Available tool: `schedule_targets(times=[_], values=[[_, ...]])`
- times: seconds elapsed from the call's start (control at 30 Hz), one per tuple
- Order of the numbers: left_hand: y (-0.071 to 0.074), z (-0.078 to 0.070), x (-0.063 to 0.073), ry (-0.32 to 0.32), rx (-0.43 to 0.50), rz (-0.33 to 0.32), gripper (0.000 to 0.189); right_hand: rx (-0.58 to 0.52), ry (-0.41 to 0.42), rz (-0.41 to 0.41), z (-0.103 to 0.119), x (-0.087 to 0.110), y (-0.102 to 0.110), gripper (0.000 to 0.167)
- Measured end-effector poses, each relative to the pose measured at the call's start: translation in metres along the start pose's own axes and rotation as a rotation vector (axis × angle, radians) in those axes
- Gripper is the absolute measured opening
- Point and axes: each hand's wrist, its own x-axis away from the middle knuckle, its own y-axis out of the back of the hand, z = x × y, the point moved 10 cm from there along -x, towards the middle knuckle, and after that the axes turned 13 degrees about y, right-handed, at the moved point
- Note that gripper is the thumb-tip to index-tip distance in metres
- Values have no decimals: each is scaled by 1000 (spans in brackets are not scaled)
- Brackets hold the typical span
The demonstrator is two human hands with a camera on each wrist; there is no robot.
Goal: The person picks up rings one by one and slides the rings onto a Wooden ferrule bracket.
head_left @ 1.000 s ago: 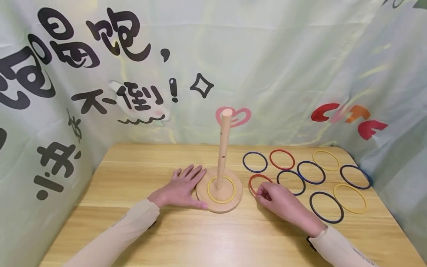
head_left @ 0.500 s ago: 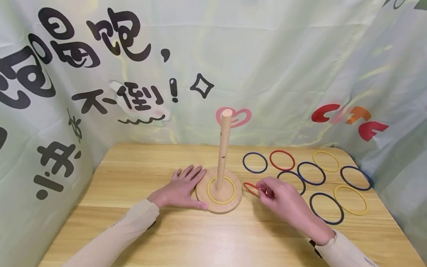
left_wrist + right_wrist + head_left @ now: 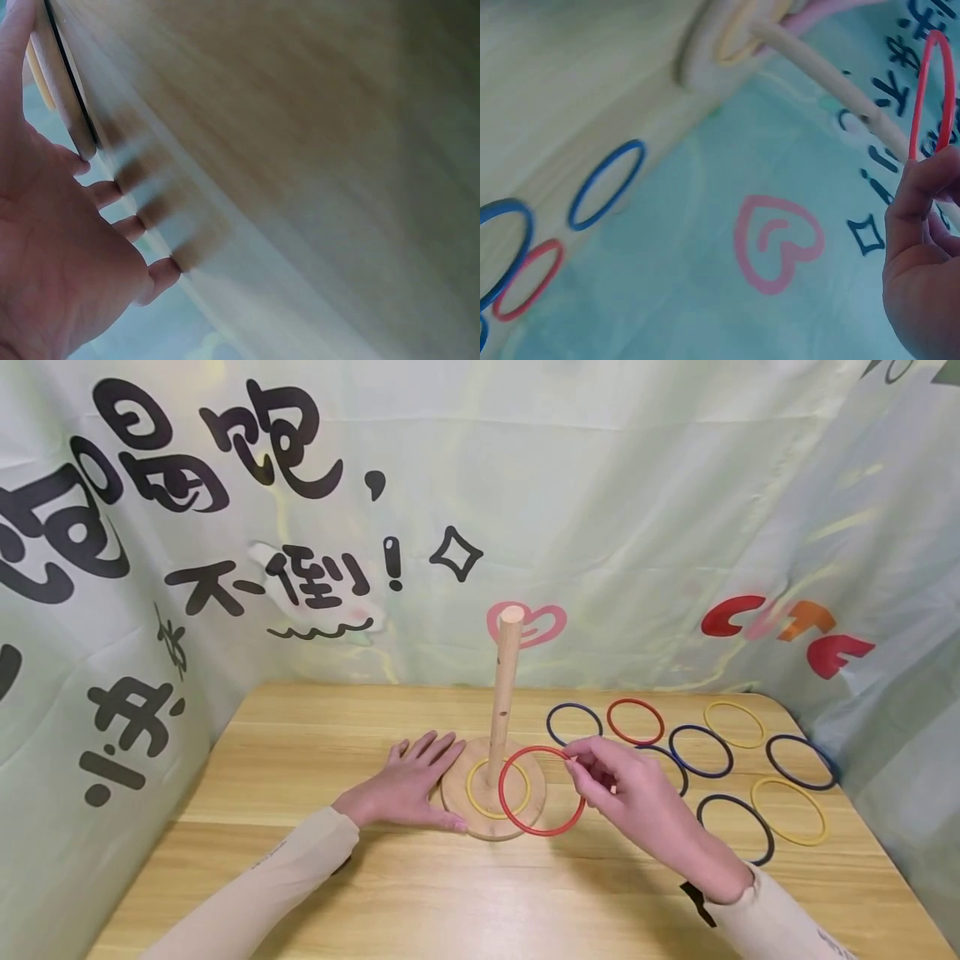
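Note:
My left hand lies with spread, straight fingers against the left edge of a round wooden base. In the left wrist view, its fingertips touch the table beside the base. A wooden peg stands upright on the base, with a yellow ring lying around its foot. My right hand pinches the right side of a red ring between thumb and fingers. The ring is raised off the table, in front of the base's right part; the peg is not through it. The right wrist view shows this ring nearly edge-on.
Several rings lie flat on the right of the table: a second red ring, a blue ring, a yellow ring, a black ring and others. A printed curtain closes off the back and sides.
My right hand has lifted the red ring from the table and brought it left, tilted up beside the peg. The left hand has stayed put.

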Motion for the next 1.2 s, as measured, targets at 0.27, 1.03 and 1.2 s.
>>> schedule_targets(times=[0.27,1.03,1.2], values=[[2,-2,-3,1,15,8,128,-166,-77,-136,10,-25,25,31],[5,3,6,-3,-18,-14,129,-486,-156,-474,24,-91,61,24],[4,-1,3,-9,-30,-17,129,-460,-160,-450,18,-96,59,25]])
